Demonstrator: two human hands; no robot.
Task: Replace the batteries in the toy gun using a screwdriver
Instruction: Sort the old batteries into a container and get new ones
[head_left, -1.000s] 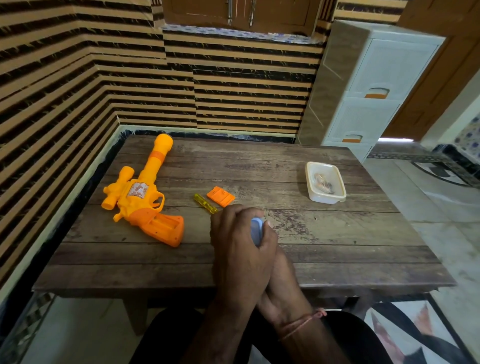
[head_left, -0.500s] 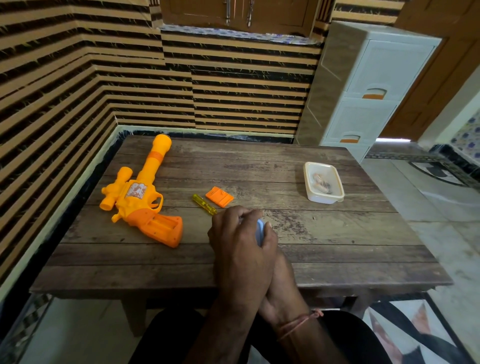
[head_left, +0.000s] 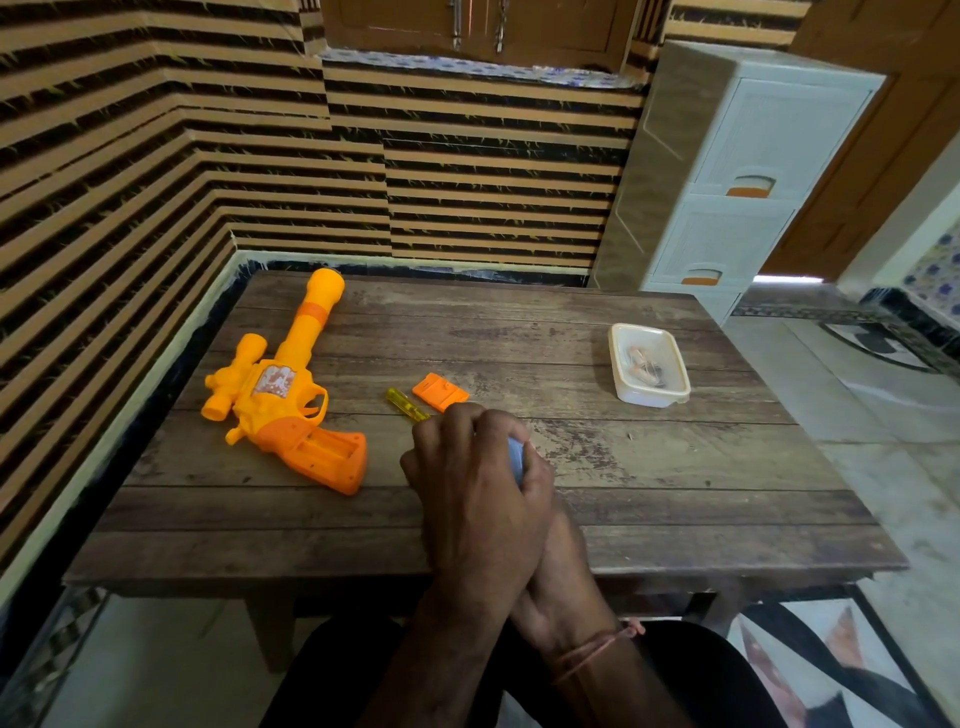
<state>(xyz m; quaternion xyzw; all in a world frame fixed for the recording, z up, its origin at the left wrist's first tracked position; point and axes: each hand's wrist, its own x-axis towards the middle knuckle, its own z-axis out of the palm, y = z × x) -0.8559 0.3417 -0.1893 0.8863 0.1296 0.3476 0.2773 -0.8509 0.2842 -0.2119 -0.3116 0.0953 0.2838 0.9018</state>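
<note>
The orange toy gun lies on its side at the left of the wooden table, its grip's battery compartment open and facing up. The orange battery cover lies loose near the middle, with the yellow screwdriver just left of it. My left hand is curled over a small pale blue object, of which only an edge shows. Under it lies my right hand, fingers hidden. Both hands are right of the gun's grip and touch the screwdriver's near end.
A white plastic container with a few small items inside stands at the right back of the table. A white drawer unit stands behind the table's right corner. Striped walls close in the left and far sides.
The hands stay clasped together in the same spot with the blue object between them. Gun, cover and screwdriver have not moved.
</note>
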